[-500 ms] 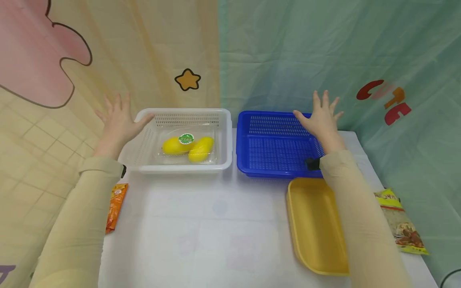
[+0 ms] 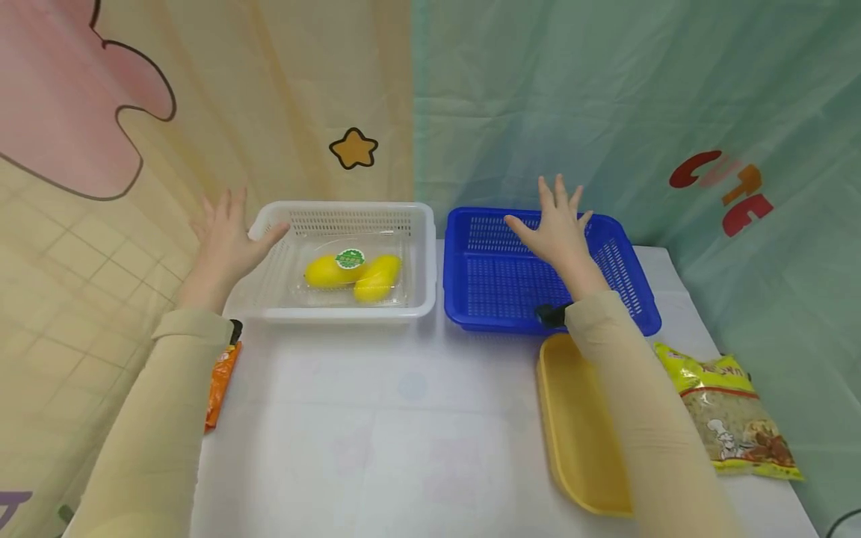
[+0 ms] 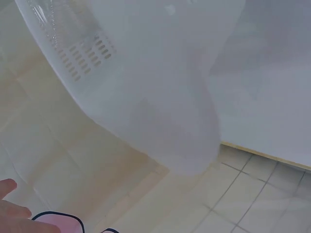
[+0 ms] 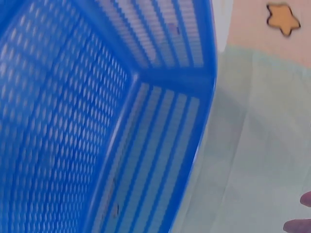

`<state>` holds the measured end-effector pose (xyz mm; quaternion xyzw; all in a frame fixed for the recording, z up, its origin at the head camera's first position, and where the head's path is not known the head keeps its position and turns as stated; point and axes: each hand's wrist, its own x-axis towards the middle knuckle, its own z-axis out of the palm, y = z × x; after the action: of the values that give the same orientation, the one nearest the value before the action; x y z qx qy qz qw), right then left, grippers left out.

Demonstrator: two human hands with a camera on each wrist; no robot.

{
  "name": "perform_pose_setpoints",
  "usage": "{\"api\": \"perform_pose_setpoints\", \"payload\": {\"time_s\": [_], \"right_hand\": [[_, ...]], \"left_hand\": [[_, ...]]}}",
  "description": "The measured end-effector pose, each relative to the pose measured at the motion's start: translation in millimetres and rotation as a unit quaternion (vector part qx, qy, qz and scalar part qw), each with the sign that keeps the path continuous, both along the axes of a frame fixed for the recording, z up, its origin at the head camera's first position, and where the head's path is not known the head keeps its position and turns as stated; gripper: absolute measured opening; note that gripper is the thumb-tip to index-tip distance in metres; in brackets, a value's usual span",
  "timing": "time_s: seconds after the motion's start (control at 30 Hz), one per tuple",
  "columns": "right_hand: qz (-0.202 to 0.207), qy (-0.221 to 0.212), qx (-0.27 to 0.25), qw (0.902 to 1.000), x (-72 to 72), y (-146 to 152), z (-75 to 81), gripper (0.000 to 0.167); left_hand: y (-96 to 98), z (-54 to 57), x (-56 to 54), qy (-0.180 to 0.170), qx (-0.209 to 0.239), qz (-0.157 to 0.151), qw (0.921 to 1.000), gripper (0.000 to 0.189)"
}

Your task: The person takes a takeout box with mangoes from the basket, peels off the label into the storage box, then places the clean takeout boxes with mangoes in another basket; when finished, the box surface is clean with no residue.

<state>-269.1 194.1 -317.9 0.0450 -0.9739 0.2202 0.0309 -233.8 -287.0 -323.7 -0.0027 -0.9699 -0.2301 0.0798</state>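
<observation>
My left hand (image 2: 227, 243) is raised with spread fingers over the left end of a white basket (image 2: 336, 314). Inside that basket lies a clear plastic box (image 2: 319, 301) with a green label, holding two yellow mangoes (image 2: 377, 278). Over the blue basket (image 2: 498, 288), my right hand (image 2: 560, 232) hovers, fingers apart and nothing held. The right wrist view shows the blue basket's slotted wall (image 4: 150, 145) close up, with fingertips (image 4: 299, 225) at the edge. A white basket corner (image 3: 160, 126) fills much of the left wrist view.
A yellow tray (image 2: 581, 433) sits in front of the blue basket, partly under my right forearm. To its right lies a yellow-topped food packet (image 2: 733, 415). An orange packet (image 2: 220, 388) is by my left sleeve. Curtains (image 2: 605, 97) hang behind the white table (image 2: 377, 433).
My right hand has moved left, from the blue basket's right end to over its middle, uncovering more of the yellow-topped packet. The left hand has barely shifted.
</observation>
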Motion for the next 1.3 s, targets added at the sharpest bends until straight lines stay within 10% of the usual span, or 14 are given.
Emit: {"api": "perform_pose_setpoints", "payload": {"time_s": [0.87,1.3], "right_hand": [[0.107,-0.044,-0.108,0.9874,12.2,-129,-45.0,0.080],[0.112,-0.039,-0.134,0.9839,21.8,-170,-55.7,0.068]], "left_hand": [[-35.6,-52.7,25.6,-0.060,0.061,0.019,0.9962,0.077],[-35.5,-57.0,27.5,-0.047,0.047,0.071,0.9952,0.047]]}}
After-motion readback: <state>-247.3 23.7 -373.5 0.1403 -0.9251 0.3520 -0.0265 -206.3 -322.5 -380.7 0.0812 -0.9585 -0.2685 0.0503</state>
